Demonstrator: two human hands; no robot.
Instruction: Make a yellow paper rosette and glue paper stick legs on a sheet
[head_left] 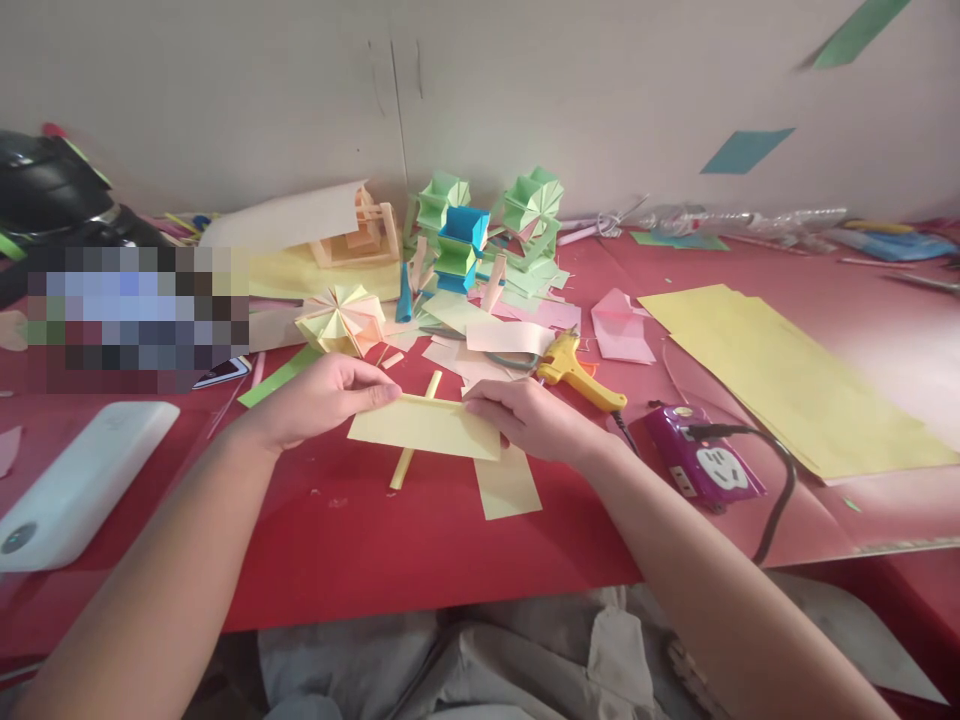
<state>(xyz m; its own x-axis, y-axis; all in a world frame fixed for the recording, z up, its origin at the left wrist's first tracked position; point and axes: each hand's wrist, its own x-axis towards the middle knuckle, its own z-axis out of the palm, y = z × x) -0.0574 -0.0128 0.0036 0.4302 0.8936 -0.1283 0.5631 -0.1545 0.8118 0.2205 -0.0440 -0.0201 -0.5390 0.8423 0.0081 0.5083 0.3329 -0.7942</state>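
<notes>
**Two hands pinching a folded yellow sheet over a paper stick**

Two hands are meeting on one folded yellow sheet (pixel 424 427), which is lying on the red table (pixel 375 540) near its front edge, straight ahead of the person; the left hand (pixel 322 398) is closing narrow on the sheet's upper left corner, fingertips pressing down; the right hand (pixel 525 415) is gripping the right end, thumb and fingers nipped over the edge; a yellow paper stick (pixel 414 440) is running under the sheet, showing above and below it; judging from this, the fold is being pressed around or against the stick, and it would go best with both ends kept level and the crease held flat so the paper is not skewing

A loose yellow scrap (pixel 508 488) is lying just beside the right hand, partly tucked under the sheet; the yellow glue gun (pixel 577 370) is resting close behind the right hand, its nozzle pointing toward the knuckles, so the hand is working near a possibly hot tip; a purple power socket (pixel 703 465) with its cable is sitting to the right; a large yellow paper (pixel 795 380) is spreading further right; folded green and blue paper models (pixel 480 225) are standing at the back among pink and yellow offcuts; a white power bank (pixel 75 480) is lying well apart on the left
</notes>
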